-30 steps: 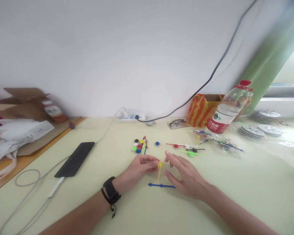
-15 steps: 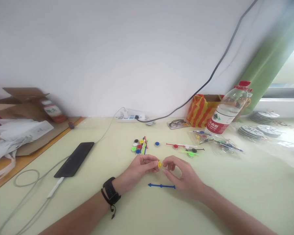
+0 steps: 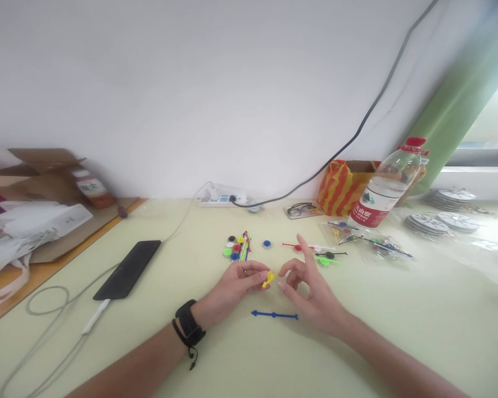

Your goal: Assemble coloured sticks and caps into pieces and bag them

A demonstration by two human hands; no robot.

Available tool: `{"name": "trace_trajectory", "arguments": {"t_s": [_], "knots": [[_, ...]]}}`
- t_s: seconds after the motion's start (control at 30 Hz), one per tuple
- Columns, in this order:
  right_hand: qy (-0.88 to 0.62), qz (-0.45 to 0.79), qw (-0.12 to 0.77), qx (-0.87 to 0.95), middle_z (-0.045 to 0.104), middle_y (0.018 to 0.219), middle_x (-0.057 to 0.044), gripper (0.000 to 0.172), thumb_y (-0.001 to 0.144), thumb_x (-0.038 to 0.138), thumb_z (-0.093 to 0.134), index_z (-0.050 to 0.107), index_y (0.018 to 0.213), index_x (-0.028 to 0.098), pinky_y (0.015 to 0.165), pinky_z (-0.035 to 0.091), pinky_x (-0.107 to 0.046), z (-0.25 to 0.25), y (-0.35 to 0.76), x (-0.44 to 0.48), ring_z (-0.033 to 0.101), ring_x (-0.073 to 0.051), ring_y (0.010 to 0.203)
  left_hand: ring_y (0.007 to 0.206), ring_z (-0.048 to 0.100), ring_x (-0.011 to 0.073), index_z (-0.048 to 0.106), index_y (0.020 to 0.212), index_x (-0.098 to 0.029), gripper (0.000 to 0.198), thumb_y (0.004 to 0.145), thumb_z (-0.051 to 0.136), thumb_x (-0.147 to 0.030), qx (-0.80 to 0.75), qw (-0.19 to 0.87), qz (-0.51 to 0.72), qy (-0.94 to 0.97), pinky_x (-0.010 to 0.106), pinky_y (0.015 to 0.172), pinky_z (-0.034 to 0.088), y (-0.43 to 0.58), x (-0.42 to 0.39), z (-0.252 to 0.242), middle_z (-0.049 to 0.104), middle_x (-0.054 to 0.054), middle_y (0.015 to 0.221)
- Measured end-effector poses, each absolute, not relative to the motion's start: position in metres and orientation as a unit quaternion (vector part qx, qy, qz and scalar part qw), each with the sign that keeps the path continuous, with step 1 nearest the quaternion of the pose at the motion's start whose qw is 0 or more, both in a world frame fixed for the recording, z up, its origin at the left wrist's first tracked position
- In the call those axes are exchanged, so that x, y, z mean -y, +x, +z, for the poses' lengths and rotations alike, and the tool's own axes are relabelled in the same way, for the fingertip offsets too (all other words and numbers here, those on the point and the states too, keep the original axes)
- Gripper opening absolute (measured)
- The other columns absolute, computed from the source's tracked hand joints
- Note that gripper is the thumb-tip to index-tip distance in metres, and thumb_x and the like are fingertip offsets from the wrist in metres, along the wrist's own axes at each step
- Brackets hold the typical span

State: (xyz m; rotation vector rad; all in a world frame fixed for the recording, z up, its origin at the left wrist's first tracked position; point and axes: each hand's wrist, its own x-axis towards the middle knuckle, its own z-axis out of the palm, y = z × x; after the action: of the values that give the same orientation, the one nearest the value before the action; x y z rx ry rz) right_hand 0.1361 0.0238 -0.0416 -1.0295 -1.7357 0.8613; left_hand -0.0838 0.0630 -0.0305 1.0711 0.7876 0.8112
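Between its thumb and fingers, my left hand (image 3: 243, 284) pinches a small yellow arrow piece (image 3: 268, 279). Just right of it is my right hand (image 3: 309, 287), index finger raised, the other fingers curled but apart, holding nothing. A blue arrow (image 3: 274, 315) lies on the table in front of both hands. Beyond my left hand is a group of coloured discs (image 3: 234, 249) with several thin arrows beside them. One blue disc (image 3: 266, 244) sits alone. Red, white, black and green arrows with discs (image 3: 326, 256) lie behind my right hand.
A black phone (image 3: 128, 270) with a cable lies left. At the back are a power strip (image 3: 222, 200), glasses (image 3: 301, 209), a striped bag (image 3: 340, 188) and a water bottle (image 3: 379, 193). Plastic bags of parts (image 3: 384, 247) and stacked white discs (image 3: 425, 224) stand right.
My right index finger has lifted and points up. The yellow piece in my left hand now shows its arrow shape, tilted down to the left.
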Motion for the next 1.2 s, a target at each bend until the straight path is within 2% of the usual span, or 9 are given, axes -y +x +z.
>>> {"name": "trace_trajectory", "arguments": {"t_s": [0.07,0.13,0.2,0.43,0.8,0.9,1.07,1.13,1.2], "knots": [[-0.421,0.393,0.432,0.694,0.060,0.078,0.000,0.022,0.097,0.040,0.058,0.068,0.105,0.021,0.055,0.046,-0.027,-0.038,0.137,-0.024,0.053,-0.014,0.062,0.084,0.065,0.0185,0.077,0.098,-0.015,0.031,0.078,0.088,-0.037,-0.354,0.711,0.366,0.485,0.031,0.085,0.051,-0.083,-0.063,-0.029,0.071,0.008,0.091],[-0.417,0.435,0.398,0.691,0.041,0.056,0.003,0.049,0.099,0.047,0.055,0.053,0.059,0.020,0.048,0.033,-0.026,-0.035,0.139,-0.026,0.038,-0.011,0.052,0.082,0.065,0.0181,0.077,0.098,-0.014,0.032,0.078,0.088,-0.037,-0.355,0.709,0.367,0.486,0.030,0.083,0.051,-0.083,-0.062,-0.028,0.071,0.007,0.089],[-0.411,0.473,0.396,0.671,0.031,0.050,0.004,0.062,0.100,0.051,0.052,0.037,0.049,0.020,0.048,0.025,-0.027,-0.032,0.141,-0.026,0.028,-0.010,0.049,0.082,0.066,0.0180,0.077,0.097,-0.014,0.033,0.078,0.088,-0.038,-0.358,0.709,0.368,0.483,0.031,0.083,0.051,-0.082,-0.062,-0.027,0.070,0.007,0.089],[-0.400,0.490,0.439,0.638,0.059,0.074,0.001,0.028,0.095,0.046,0.066,0.060,0.085,0.020,0.062,0.044,-0.027,-0.031,0.135,-0.025,0.053,-0.014,0.066,0.085,0.066,0.0186,0.076,0.099,-0.016,0.032,0.079,0.087,-0.038,-0.355,0.708,0.365,0.489,0.032,0.086,0.051,-0.084,-0.062,-0.028,0.071,0.007,0.091],[-0.398,0.473,0.396,0.679,0.069,0.109,-0.007,0.018,0.097,0.038,0.063,0.066,0.106,0.023,0.074,0.054,-0.031,-0.029,0.134,-0.023,0.064,-0.018,0.088,0.096,0.066,0.0223,0.076,0.100,-0.018,0.035,0.074,0.090,-0.038,-0.358,0.688,0.377,0.506,0.032,0.088,0.051,-0.083,-0.062,-0.030,0.071,0.009,0.105],[-0.402,0.469,0.403,0.675,0.069,0.110,-0.007,0.023,0.097,0.037,0.063,0.063,0.116,0.024,0.075,0.055,-0.033,-0.031,0.135,-0.022,0.065,-0.019,0.089,0.093,0.065,0.0210,0.076,0.100,-0.017,0.035,0.075,0.089,-0.039,-0.361,0.682,0.378,0.511,0.030,0.085,0.050,-0.083,-0.062,-0.030,0.071,0.008,0.101],[-0.407,0.474,0.441,0.645,0.066,0.104,-0.004,0.064,0.097,0.037,0.061,0.031,0.153,0.030,0.067,0.053,-0.032,-0.036,0.134,-0.023,0.058,-0.014,0.070,0.086,0.067,0.0196,0.075,0.101,-0.017,0.035,0.076,0.089,-0.038,-0.352,0.693,0.378,0.503,0.032,0.085,0.050,-0.082,-0.062,-0.028,0.070,0.007,0.094],[-0.415,0.473,0.445,0.637,0.064,0.103,-0.003,0.055,0.096,0.040,0.062,0.041,0.146,0.029,0.061,0.049,-0.029,-0.036,0.135,-0.024,0.054,-0.012,0.066,0.085,0.067,0.0196,0.075,0.101,-0.017,0.034,0.077,0.088,-0.038,-0.345,0.695,0.378,0.505,0.032,0.084,0.050,-0.082,-0.061,-0.028,0.070,0.007,0.093],[-0.410,0.477,0.419,0.655,0.060,0.086,0.000,0.027,0.094,0.044,0.064,0.066,0.111,0.023,0.055,0.042,-0.027,-0.034,0.138,-0.025,0.048,-0.011,0.060,0.084,0.068,0.0194,0.075,0.101,-0.016,0.034,0.078,0.088,-0.038,-0.340,0.695,0.379,0.507,0.032,0.084,0.051,-0.082,-0.062,-0.029,0.071,0.007,0.092]]}}
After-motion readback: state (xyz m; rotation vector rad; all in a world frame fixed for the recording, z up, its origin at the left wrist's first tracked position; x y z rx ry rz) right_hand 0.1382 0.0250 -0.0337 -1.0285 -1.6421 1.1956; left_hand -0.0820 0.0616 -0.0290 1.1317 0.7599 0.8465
